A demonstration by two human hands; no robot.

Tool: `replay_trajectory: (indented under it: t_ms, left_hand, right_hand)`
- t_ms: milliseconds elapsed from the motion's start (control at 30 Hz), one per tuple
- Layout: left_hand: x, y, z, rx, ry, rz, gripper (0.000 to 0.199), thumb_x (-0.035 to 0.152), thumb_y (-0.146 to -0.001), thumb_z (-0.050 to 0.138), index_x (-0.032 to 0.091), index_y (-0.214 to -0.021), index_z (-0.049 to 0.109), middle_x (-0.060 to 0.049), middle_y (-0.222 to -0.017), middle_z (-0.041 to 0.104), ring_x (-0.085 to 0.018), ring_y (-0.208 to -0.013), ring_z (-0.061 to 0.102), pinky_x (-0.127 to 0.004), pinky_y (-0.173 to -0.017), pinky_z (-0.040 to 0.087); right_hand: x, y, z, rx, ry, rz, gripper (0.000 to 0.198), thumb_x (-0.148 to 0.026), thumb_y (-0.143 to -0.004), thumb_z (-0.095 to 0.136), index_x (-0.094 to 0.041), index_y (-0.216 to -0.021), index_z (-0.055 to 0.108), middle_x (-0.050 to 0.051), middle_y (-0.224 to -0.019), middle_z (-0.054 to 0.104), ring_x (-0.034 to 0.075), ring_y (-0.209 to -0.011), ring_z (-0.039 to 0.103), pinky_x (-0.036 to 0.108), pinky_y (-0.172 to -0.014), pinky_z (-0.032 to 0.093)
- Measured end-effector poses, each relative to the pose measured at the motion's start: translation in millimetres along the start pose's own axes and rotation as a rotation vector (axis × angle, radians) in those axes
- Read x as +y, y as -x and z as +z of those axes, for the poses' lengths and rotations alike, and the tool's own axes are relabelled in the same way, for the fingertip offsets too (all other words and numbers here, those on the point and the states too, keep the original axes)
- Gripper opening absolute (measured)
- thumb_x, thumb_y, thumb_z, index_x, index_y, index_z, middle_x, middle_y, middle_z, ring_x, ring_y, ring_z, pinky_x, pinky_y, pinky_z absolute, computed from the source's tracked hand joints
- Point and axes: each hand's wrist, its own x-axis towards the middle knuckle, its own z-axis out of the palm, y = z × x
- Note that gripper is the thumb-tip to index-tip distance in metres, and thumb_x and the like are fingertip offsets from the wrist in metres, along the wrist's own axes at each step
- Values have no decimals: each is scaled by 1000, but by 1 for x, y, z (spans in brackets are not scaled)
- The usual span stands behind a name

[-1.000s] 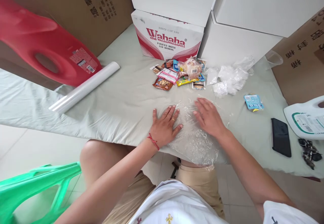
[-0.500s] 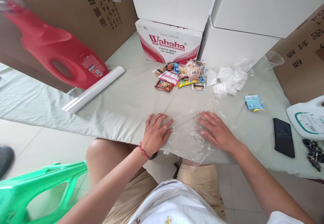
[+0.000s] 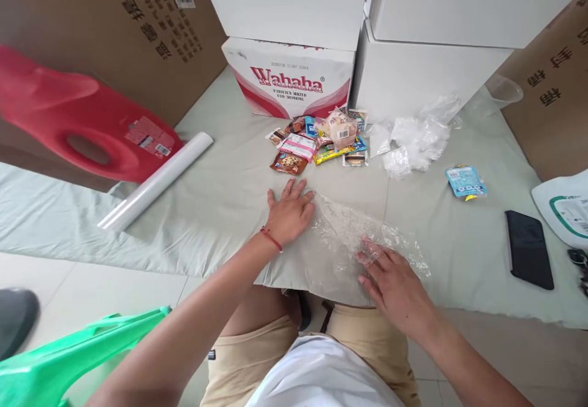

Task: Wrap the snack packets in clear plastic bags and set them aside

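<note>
A crinkled sheet of clear plastic film [image 3: 333,260] lies over the front of the cloth-covered table. My left hand [image 3: 288,214] rests flat at its left edge, fingers spread and pointing toward the snacks. On the film's right side is my right hand [image 3: 390,278], with the fingers stretched out and the tips under a fold of the clear plastic. Beyond the left hand sits a pile of small wrapped snacks [image 3: 298,146]. Crumpled clear plastic [image 3: 416,143] lies to the right of that pile. A blue snack packet [image 3: 465,181] is farther right.
A white roll [image 3: 156,183] lies at the left, beside a big red jug [image 3: 87,119]. Stacked white boxes [image 3: 427,76] and a Wahaha carton [image 3: 294,82] stand behind. A black phone [image 3: 530,249] and a white bottle [image 3: 565,208] are at right; a green stool [image 3: 82,352] is at lower left.
My left hand has moved away from me toward the snacks, while my right hand has come nearer the table's front edge. The film has shifted and spread out between them. The view has turned slightly.
</note>
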Motion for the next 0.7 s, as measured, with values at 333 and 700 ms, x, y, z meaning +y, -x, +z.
replay_trajectory:
  t_ms: [333,700]
  left_hand:
    - [-8,-13,33,106,-134,283,91,76,-90,52,24,-162,36,-17,-172,24,-43,-159,16,-78,-120,-1]
    - [-19,-5,32,129,-120,369,100,90,-78,51,26,-155,50,-18,-161,47,-41,-154,33,-68,-125,-4]
  right_hand:
    - [79,-64,-46,-40,-608,313,59,-46,-105,50,-37,-161,35,11,-173,23,14,-81,75,31,-66,65]
    - [133,-22,-17,207,86,260,58,-33,-105,49,-27,-162,37,15,-140,64,28,-111,72,33,-73,62]
